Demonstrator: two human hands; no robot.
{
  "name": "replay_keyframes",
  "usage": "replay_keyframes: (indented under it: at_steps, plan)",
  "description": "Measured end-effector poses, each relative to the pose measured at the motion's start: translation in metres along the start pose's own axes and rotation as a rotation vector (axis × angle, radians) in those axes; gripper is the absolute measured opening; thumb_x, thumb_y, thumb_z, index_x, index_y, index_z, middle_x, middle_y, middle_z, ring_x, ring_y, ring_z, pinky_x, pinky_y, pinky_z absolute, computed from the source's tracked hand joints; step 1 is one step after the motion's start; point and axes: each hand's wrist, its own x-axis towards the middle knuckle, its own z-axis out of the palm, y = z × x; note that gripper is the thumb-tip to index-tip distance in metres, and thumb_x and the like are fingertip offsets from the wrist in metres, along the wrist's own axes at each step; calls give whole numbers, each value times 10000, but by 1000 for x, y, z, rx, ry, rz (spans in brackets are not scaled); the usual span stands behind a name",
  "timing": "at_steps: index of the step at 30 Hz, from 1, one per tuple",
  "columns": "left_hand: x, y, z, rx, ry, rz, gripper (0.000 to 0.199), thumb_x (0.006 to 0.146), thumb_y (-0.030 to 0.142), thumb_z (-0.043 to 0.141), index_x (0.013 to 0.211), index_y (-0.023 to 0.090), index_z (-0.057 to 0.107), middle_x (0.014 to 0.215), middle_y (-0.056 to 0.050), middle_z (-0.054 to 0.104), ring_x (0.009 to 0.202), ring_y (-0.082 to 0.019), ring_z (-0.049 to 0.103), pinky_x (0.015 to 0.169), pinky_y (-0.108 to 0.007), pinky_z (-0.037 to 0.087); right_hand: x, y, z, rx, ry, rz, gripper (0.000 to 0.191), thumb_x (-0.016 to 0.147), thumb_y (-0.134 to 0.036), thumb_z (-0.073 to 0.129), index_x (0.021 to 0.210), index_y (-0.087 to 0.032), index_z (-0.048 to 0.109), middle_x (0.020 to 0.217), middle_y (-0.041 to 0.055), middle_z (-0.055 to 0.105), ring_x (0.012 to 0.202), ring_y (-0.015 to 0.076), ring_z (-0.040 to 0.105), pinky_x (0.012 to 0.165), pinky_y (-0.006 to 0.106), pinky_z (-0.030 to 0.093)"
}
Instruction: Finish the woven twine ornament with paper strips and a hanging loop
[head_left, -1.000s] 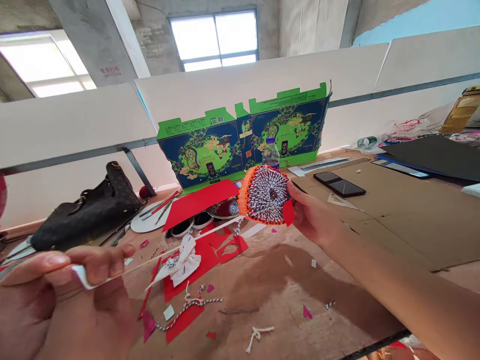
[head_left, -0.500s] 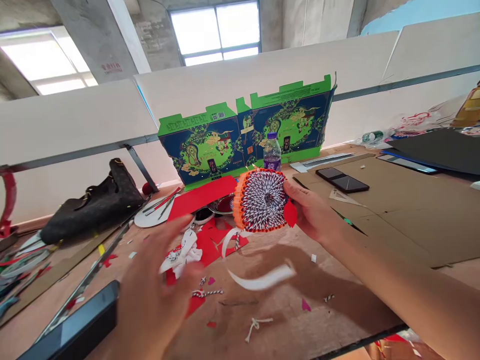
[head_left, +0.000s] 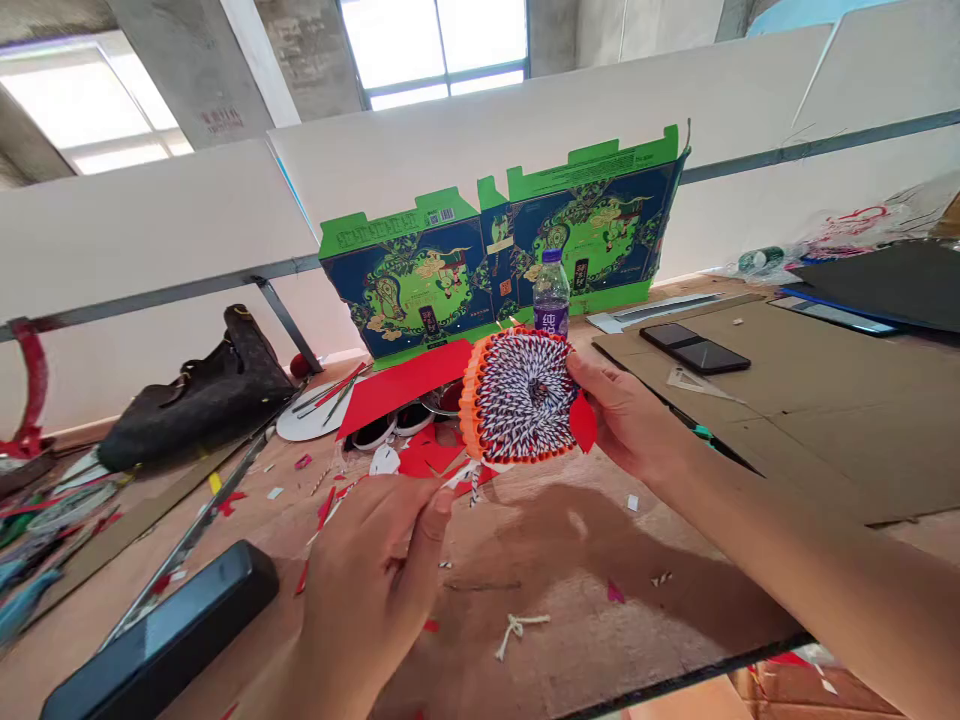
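Head view. Right hand gripped a woven cord disc, thumb on top, fingers behind its right edge. The disc was up off the surface, face toward the camera, with an orange rim along its left side. A red paper tab stuck out beside the right hand, and a short twisted cord hung from the bottom edge.

Left hand sat just below the disc, thumb and fingers closed into a pinch. Can't tell if it held anything, or if it touched the disc.

Red paper scraps lay under the disc, with a red sheet behind them. Further back stood a water bottle and a flattened green-and-navy carton. To the right, a phone lay on a cardboard sheet. To the left were a black bag and a white plate. A black slab, maybe a second phone, lay in the foreground, and a knotted cord lay near the bottom edge of the view.
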Motion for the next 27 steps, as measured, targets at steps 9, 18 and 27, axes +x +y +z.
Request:
replay_keyframes:
  at_steps: [9, 18, 27]
  plan:
    - [-5, 6, 2, 83, 65, 295, 107, 864, 89, 560, 934, 161, 595, 798, -22, 678, 763, -147, 589, 817, -299, 450, 0, -3, 1, -19, -25, 5, 176, 843, -423, 654, 898, -278, 737, 1006, 37, 733, 916, 224, 682, 839, 355, 563]
    - [8, -36, 9, -559, -181, -697, 354, 877, 420, 479, 1136, 251, 650, 975, -29, 701, 839, -185, 651, 667, -268, 518, -2, 3, -3, -256, -82, 234, 353, 711, -464, 780, 885, -169, 697, 796, 34, 678, 595, 108, 568, 452, 198, 392]
    - [13, -34, 14, -399, -427, -589, 509, 728, 548, 660, 1144, 255, 675, 1032, -38, 716, 957, -263, 645, 871, -368, 503, -19, -2, 13, -415, -191, -40, 407, 722, -486, 765, 964, -173, 666, 822, -3, 642, 651, 85, 557, 553, 192, 419]
